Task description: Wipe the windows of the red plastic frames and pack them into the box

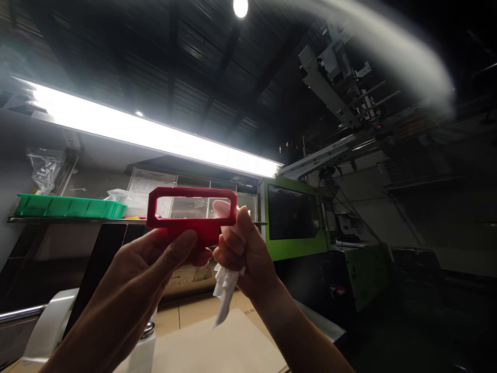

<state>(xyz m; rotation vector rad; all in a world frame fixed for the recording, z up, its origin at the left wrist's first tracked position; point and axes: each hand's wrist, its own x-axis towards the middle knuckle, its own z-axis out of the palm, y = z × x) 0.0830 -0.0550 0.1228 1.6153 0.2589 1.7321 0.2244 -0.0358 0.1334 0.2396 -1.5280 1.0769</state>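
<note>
Dim workshop with a dark ribbed ceiling; long lit tube lamp (155, 135) slanting above a shelf (23, 220). On the shelf: green bin (70, 207), with a clear plastic bag (44, 168) above its left part. Papers (151, 181) upright behind. To the right, green machine (297, 247) with a dark window.

Red frame (207, 231) held up in front of the shelf, above the bench (217, 344), roughly level, its wide opening facing the camera. Left hand (155, 264) closed on the lower part of the frame, thumb across the near face, other fingers partly hidden behind it. Right hand (250, 254) at the right end of the frame, fingers curled around a white cloth (225, 292), which hangs below; thumb raised, one fingertip visible through the opening. Contact between that fingertip and the frame: cannot tell.

Bench surface is brown cardboard. White bottle (142, 355) with metallic top stands below the left forearm, partly hidden. Curved white object (52, 324) at lower left; identity unclear.
</note>
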